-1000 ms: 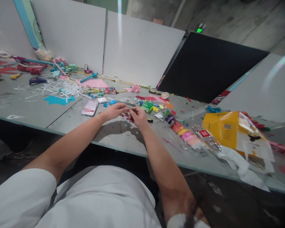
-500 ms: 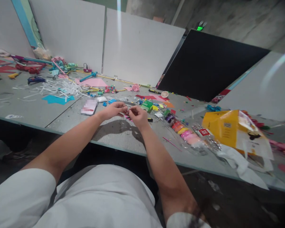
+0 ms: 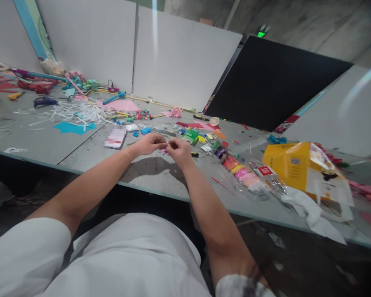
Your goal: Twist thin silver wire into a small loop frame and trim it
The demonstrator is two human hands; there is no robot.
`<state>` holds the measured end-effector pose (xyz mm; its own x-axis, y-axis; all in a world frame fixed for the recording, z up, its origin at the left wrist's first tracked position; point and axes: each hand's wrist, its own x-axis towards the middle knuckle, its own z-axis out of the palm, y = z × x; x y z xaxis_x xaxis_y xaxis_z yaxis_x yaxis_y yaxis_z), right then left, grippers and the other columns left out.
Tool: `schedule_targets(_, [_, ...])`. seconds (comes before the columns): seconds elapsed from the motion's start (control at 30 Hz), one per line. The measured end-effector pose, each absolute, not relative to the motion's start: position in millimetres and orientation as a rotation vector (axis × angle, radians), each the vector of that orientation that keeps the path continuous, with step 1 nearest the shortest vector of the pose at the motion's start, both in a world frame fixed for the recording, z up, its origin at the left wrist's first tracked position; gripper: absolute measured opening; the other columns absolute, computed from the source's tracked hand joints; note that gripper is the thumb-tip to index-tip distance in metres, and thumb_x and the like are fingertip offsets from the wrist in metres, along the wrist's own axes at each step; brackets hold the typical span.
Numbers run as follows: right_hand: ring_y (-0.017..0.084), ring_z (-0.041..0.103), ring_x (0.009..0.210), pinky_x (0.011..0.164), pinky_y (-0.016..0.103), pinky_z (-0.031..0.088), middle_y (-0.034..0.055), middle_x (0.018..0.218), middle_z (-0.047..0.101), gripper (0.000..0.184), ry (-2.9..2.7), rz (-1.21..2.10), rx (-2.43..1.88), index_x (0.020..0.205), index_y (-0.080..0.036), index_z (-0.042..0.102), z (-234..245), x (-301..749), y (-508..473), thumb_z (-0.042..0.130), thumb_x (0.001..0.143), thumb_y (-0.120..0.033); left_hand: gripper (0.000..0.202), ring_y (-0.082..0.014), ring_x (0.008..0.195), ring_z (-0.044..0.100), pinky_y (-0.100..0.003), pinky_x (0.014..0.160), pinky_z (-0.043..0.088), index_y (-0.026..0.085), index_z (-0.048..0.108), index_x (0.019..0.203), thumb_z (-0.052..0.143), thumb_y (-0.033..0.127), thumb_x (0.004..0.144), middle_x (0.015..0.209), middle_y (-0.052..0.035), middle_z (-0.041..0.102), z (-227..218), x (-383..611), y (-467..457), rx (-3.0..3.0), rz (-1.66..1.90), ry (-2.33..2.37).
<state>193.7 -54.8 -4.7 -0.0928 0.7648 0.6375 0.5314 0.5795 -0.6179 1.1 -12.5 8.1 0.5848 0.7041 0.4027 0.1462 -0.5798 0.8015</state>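
Gray tabletop (image 3: 92, 157) underlies left hand (image 3: 147, 144) and right hand (image 3: 179, 150), curled close together, grips unclear.

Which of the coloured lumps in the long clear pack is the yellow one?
The yellow lump midway along the clear pack: it sits between the orange lump and the bright pink lump, and no other there is yellow.

On our bench (image 3: 88, 152), we have paper strips (image 3: 77, 111) at ten o'clock from our right hand (image 3: 179, 150), a box (image 3: 191, 136) at one, a bag (image 3: 278, 165) at three.
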Motion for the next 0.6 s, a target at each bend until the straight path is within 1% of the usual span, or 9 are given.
schedule_targets(0.1, [0.015,0.051,0.060,0.061,0.031,0.043,-0.0012,0.059,0.058,0.016,-1.789,0.297,-1.069,0.069,-0.023,0.064,-2.0,197.4,-55.8,0.066,0.078,-0.035,0.033,-0.0141,0.068,0.057,-0.028,0.062,0.040,0.016,0.070,0.076,0.072,0.047,0.087,0.071,-0.0017,0.067,8.8,0.9,-13.9,2.121,0.943,0.690])
schedule_targets(0.23, [0.015,0.053,0.058,0.058,0.031,0.043,0.0004,0.062,0.063,0.018,-1.844,0.352,-1.050,0.074,-0.022,0.068,1.2,201.4,-58.6,0.065,0.082,-0.037,0.034,-0.0149,0.068,0.060,-0.028,0.061,0.042,0.016,0.070,0.081,0.067,0.048,0.091,0.074,-0.0034,0.069,6.0,0.8,-10.2,2.148,0.918,0.700])
schedule_targets(0.43, [0.016,0.052,0.057,0.059,0.031,0.041,-0.0006,0.057,0.060,0.018,-1.885,0.360,-1.032,0.072,-0.022,0.069,2.9,202.0,-62.5,0.066,0.083,-0.036,0.034,-0.0156,0.069,0.061,-0.028,0.065,0.044,0.016,0.069,0.080,0.064,0.047,0.093,0.075,-0.0045,0.069,5.2,1.6,-9.6,2.163,0.906,0.689])
schedule_targets(0.6, [0.016,0.051,0.057,0.058,0.031,0.040,-0.0005,0.055,0.059,0.018,-1.863,0.325,-1.042,0.069,-0.022,0.067,1.1,199.5,-61.9,0.066,0.083,-0.033,0.034,-0.0155,0.067,0.059,-0.028,0.061,0.042,0.017,0.068,0.081,0.062,0.047,0.094,0.073,-0.0034,0.068,8.7,1.6,-14.4,2.192,0.916,0.682])
